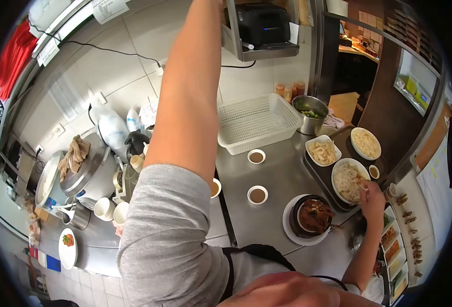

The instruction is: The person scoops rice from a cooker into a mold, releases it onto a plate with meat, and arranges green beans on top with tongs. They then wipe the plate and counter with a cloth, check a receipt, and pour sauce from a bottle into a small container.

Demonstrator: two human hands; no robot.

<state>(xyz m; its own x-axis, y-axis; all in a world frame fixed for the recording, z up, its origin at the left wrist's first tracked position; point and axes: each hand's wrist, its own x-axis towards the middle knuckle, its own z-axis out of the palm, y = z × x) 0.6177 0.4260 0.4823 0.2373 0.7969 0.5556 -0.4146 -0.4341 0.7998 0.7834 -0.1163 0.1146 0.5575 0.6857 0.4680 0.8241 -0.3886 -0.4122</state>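
My right hand (pixel 372 201) is at the right rim of a white bowl of rice (pixel 347 180), fingers pinched together. What they hold, if anything, is too small to make out. Some brownish bits lie on the rice near my fingertips. The bowl sits on a dark tray (pixel 341 141) with a square dish of pale food (pixel 322 152), a round bowl of pale food (pixel 365 143) and a small sauce cup (pixel 373 171). My left arm stretches up past the top edge, so its hand is out of view.
A dark pot of reddish-brown meat (pixel 314 216) stands on a white plate (pixel 290 228) at the counter's front. Two sauce cups, one of them nearer (pixel 257 195), a white plastic basket (pixel 254 123) and a metal pot of greens (pixel 311 113) are behind. Topping containers (pixel 391 250) line the right.
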